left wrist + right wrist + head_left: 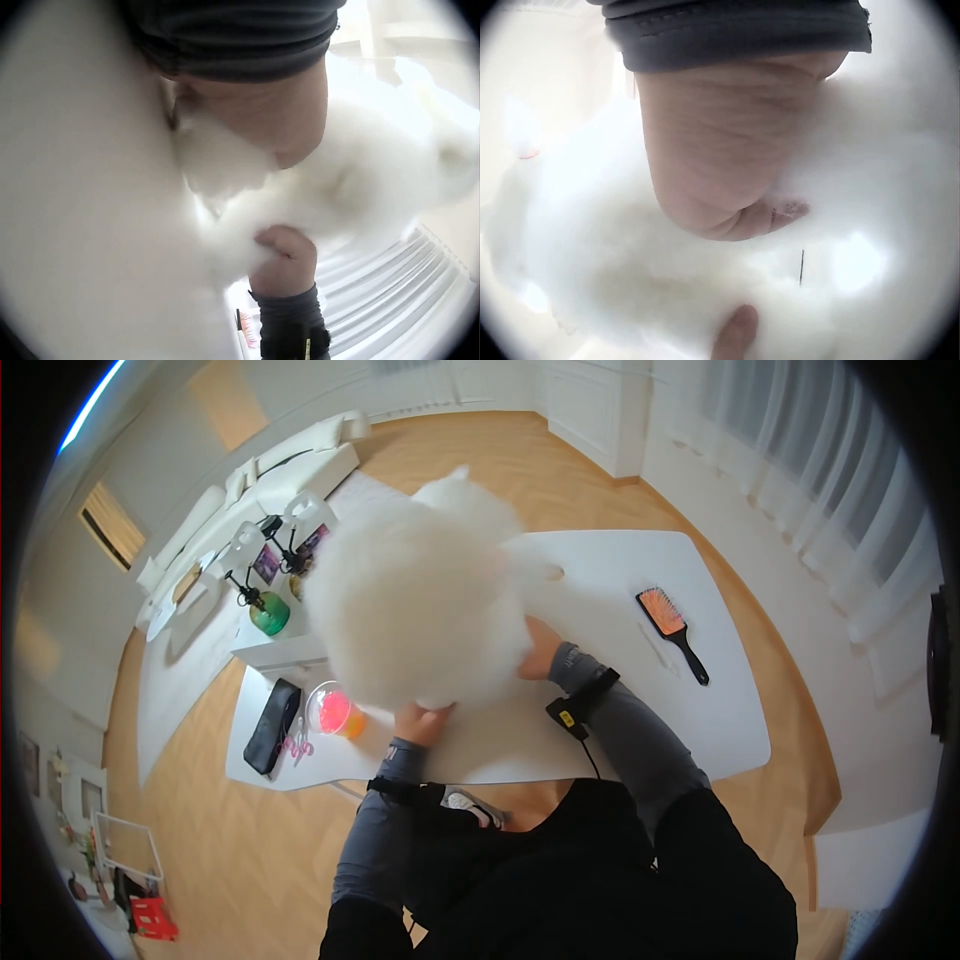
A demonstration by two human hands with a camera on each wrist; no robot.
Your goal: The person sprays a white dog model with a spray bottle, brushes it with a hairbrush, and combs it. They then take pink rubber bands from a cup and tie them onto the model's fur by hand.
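A large white fluffy stuffed animal (415,595) stands at the table's middle, hiding much of the surface behind it. Its head shows at the right of the left wrist view, with the fur (375,157) blurred. My left hand (422,724) grips its lower near side, fingertips sunk in the fur. On the right flank, my right hand (541,648) holds it low down; the thumb and bent fingers of that right hand (286,259) also show in the left wrist view. Fur covers most fingers of the right hand (724,150) in the right wrist view.
A paddle brush (668,622) lies on the white table (700,730) at right, beside a thin pale item (656,645). Left of the stuffed animal are a black pouch (272,726), pink-handled scissors (297,744), a clear cup (335,710) with pink and orange contents, and a green spray bottle (269,614).
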